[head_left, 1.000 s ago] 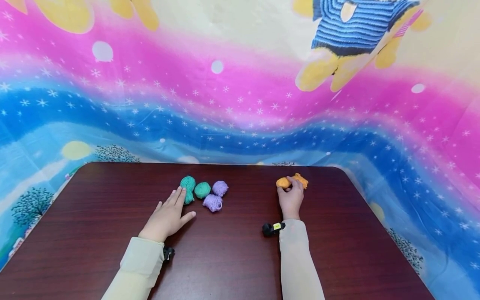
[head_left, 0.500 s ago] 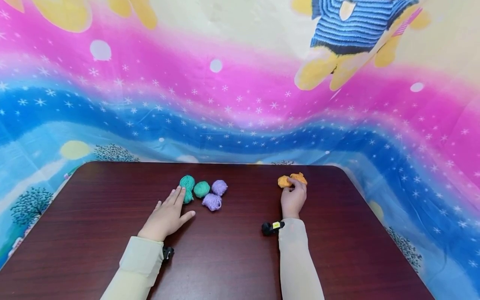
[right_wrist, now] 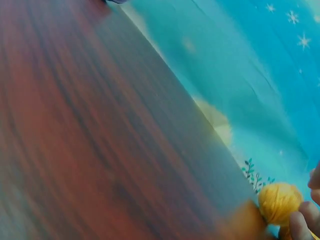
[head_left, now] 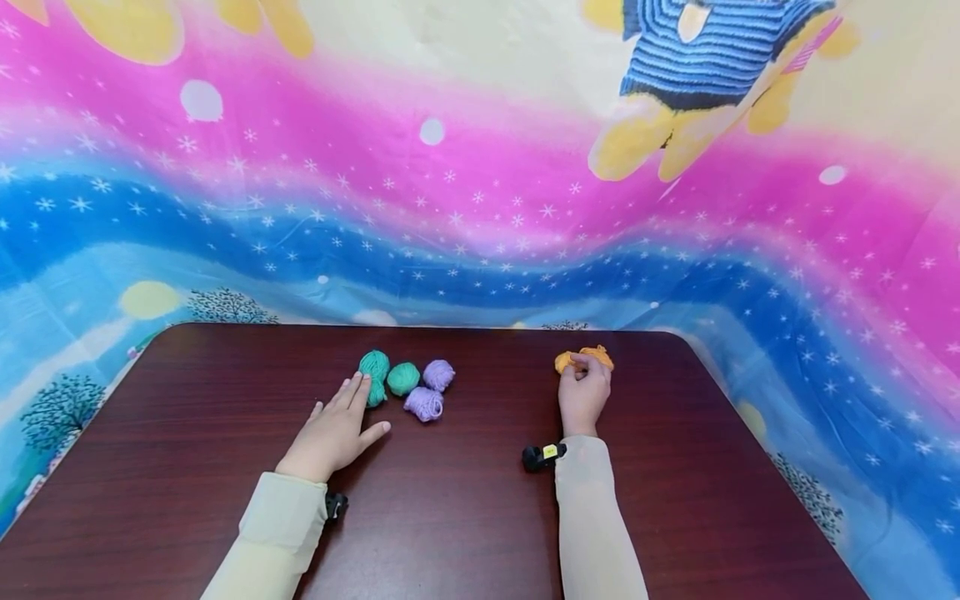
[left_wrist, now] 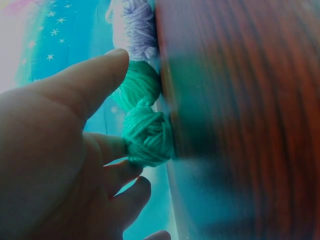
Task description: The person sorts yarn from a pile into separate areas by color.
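In the head view my left hand [head_left: 330, 433] lies with straight, spread fingers, their tips against the left side of a green yarn ball [head_left: 375, 367]. The left wrist view shows those fingers beside the green yarn [left_wrist: 149, 136], the thumb standing apart. A second green ball [head_left: 404, 379] sits just right of it, followed by two lilac yarn balls [head_left: 424, 405]. Farther right, my right hand [head_left: 585, 400] reaches over two orange yarn balls [head_left: 597, 352], fingers bent and partly covering them. Its fingertips overlap one orange ball [right_wrist: 280, 202] in the right wrist view; whether they pinch it I cannot tell.
All the yarn rests on a dark reddish-brown table [head_left: 450, 517], toward its far edge. Behind the table hangs a printed cloth [head_left: 480, 208] in pink and blue. A black wrist camera [head_left: 542, 456] sits beside the right cuff.
My right hand has shifted slightly right, then a little back left, over the orange balls, and its thumb has come closer to the fingers. The left hand keeps its place.
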A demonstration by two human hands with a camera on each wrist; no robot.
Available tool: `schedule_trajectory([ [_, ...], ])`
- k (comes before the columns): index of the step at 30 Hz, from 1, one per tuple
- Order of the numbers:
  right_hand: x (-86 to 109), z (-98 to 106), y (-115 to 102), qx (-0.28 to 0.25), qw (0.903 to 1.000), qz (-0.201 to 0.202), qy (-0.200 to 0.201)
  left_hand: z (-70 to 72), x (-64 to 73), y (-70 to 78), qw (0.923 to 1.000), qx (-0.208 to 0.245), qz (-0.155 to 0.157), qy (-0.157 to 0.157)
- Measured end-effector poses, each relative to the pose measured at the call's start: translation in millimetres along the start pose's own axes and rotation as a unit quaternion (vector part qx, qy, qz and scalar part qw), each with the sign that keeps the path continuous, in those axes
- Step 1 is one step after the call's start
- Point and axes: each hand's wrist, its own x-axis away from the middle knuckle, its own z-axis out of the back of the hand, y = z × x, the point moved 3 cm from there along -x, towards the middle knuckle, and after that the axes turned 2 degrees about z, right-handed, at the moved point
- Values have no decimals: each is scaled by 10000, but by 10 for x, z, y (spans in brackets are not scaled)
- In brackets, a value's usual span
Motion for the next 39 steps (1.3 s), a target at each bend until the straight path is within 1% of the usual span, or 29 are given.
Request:
schedule_trajectory([
  [4, 9, -52, -46, -146, 9994, 27, -315, -6, -5, 0, 10000, 12, -3, -10],
  [6, 12, -86, -55, -376, 9975, -62, -602, -11, -8, 0, 10000, 17, -2, -13],
  [8, 20, -123, -59, -680, 9930, -217, -945, -16, -12, 0, 10000, 9, 1, -13],
  [10, 34, -163, -57, -982, 9863, -391, -1264, -22, -15, -1, 10000, -3, 5, -21],
  [12, 54, -196, -67, -1202, 9803, -501, -1488, -28, -18, -2, 10000, -15, 8, -25],
  [16, 112, -260, -111, -1583, 9696, -555, -1783, -32, -19, -4, 10000, -8, 7, -20],
  [19, 160, -319, -163, -1932, 9586, -584, -2009, -29, -15, -7, 10000, 0, 5, -20],
  [22, 202, -392, -225, -2093, 9497, -604, -2250, -24, -9, -11, 10000, 10, 19, -26],
  [25, 258, -431, -343, -2125, 9420, -570, -2536, -20, -7, -16, 10000, 16, 32, -21],
  [27, 291, -478, -377, -2178, 9364, -524, -2701, -19, -6, -20, 10000, 13, 38, -16],
  [30, 353, -550, -401, -2239, 9299, -514, -2872, -19, -5, -22, 10000, 15, 24, 2],
  [32, 384, -632, -346, -2353, 9267, -458, -2895, -17, -4, -21, 10000, 16, 12, 13],
  [34, 431, -680, -345, -2468, 9218, -416, -2959, -16, -3, -20, 10000, 10, 3, 23],
  [36, 475, -720, -347, -2615, 9137, -371, -3088, -16, -2, -19, 10000, 7, 1, 33],
  [39, 539, -771, -361, -2779, 8977, -325, -3403, -17, -1, -20, 10000, -3, 6, 33],
])
